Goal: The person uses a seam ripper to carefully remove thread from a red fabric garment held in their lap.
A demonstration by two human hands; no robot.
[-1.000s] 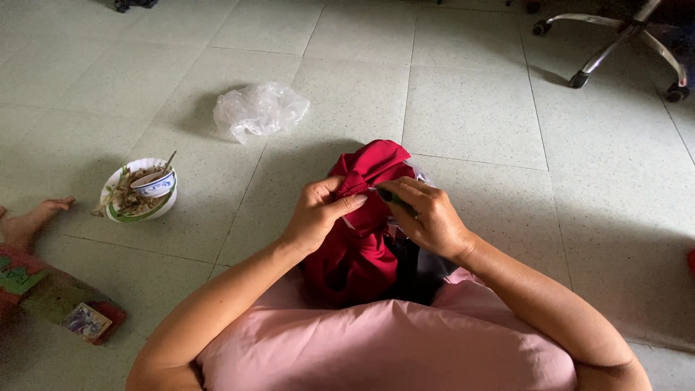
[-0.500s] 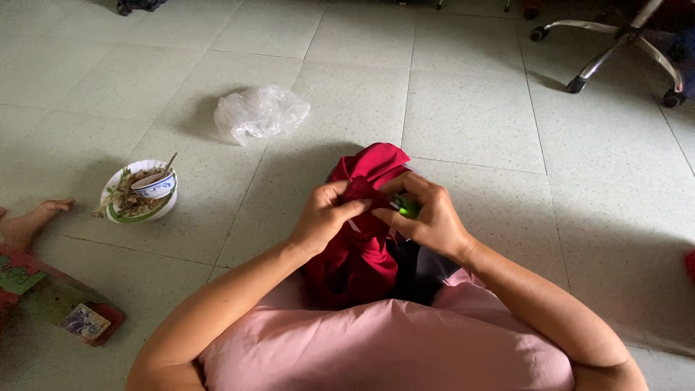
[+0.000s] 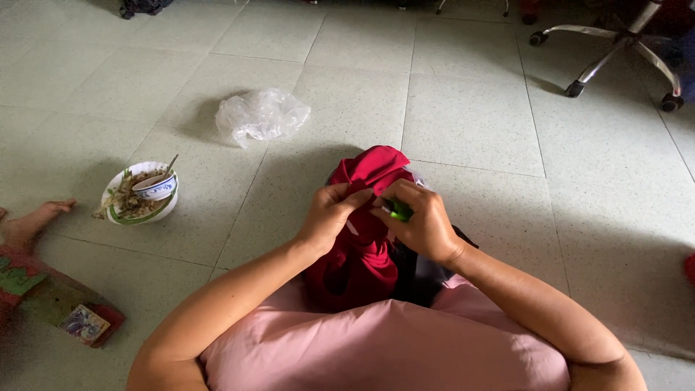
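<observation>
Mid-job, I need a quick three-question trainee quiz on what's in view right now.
1. True or false: both hands touch the dark red cloth garment.
2. Which hand holds the small green object? A) left hand B) right hand
3. Fill in: the crumpled clear plastic bag lies on the pale tiled ____.

Key: 1 true; 2 B; 3 floor.

I see two packages: a crumpled clear plastic bag [image 3: 262,116] on the floor tiles [image 3: 470,116], upper left; a small flat printed packet [image 3: 85,324], multicoloured, lower left.
</observation>
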